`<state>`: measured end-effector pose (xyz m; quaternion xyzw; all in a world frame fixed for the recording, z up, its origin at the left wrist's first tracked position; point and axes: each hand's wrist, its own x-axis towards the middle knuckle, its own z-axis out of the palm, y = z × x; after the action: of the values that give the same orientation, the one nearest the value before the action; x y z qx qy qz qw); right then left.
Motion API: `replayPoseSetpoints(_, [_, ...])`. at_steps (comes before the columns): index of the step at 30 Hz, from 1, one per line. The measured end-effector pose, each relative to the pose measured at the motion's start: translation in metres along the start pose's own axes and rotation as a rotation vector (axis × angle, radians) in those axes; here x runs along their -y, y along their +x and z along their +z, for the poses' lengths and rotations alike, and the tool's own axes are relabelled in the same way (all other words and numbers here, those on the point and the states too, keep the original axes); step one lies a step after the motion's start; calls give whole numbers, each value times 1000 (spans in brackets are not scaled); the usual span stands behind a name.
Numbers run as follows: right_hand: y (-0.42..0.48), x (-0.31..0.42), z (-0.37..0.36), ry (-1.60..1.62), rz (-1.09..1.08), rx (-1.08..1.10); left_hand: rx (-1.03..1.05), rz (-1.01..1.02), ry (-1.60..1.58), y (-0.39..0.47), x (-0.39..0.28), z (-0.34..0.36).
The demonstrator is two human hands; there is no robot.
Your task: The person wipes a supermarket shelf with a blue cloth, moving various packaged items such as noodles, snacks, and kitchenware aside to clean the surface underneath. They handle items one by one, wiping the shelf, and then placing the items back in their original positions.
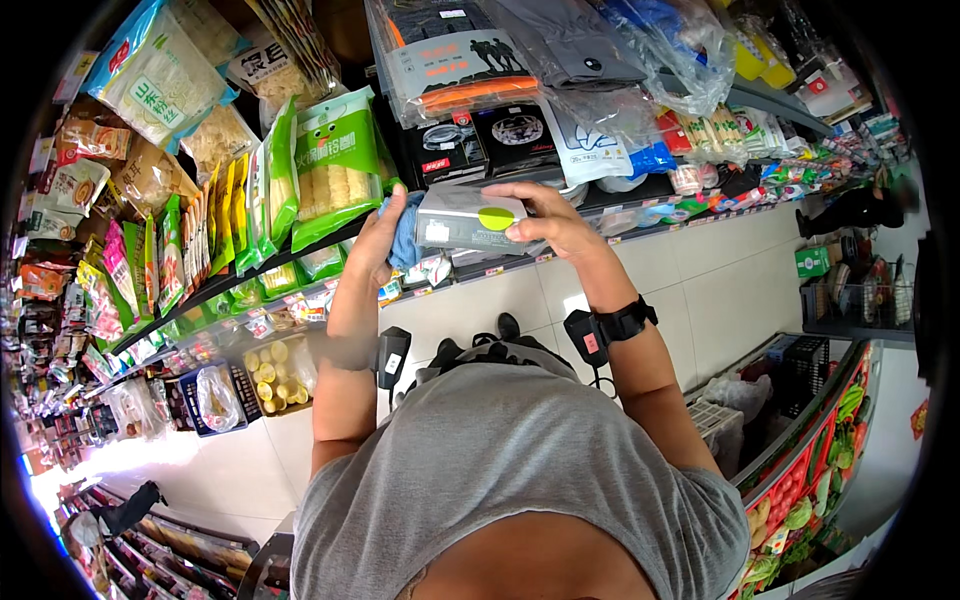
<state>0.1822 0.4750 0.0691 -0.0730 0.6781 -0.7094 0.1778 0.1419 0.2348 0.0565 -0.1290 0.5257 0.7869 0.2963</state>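
Observation:
A small grey box with a yellow-green oval is held in front of the shelf, tilted. My right hand grips its right end between thumb and fingers. At the box's left end, my left hand holds a blue cloth, which lies against the box. Behind them on the shelf are black boxes with round pictures and a white packet with a blue drawing. Just left of my left hand stands a green snack bag.
Packed food bags fill the shelf at left. Plastic-wrapped clothing lies on the shelf ahead. Low at left are a carton of yellow-lidded cups and a blue basket. A vegetable stand is at lower right; another person is far right.

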Motion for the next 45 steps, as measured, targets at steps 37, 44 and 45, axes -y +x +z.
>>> replayPoseSetpoints(37, [18,-32,5,699,-30,-200,52,487,-192,13,26,27])
replayPoseSetpoints(44, [22,-40,-1,886,-122,-451,25,405,-12,15,26,22])
replayPoseSetpoints(45, [21,-41,-5,845,-129,-466,12,397,-25,16,26,19])
